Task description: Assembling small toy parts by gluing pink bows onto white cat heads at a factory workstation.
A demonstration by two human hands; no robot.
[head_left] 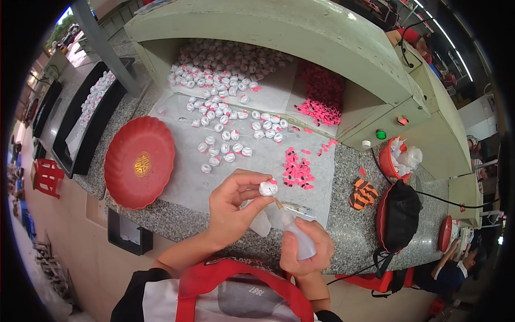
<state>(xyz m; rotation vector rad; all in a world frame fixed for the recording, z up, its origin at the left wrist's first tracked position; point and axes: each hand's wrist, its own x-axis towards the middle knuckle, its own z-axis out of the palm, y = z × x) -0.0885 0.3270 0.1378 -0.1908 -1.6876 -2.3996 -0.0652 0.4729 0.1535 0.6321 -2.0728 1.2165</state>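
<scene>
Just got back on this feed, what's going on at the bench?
The left hand pinches a small white ball with a pink spot. The right hand grips a squeeze bottle, its nozzle at or very near the ball. More white balls lie ahead, with loose pink pieces to their right and a red dish at the left.

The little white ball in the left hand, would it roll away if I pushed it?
Probably yes: the white ball looks nearly round, so it would likely roll. It may wobble, since a pink piece shows on it. It's probably light, as the left hand just pinches it.
</scene>
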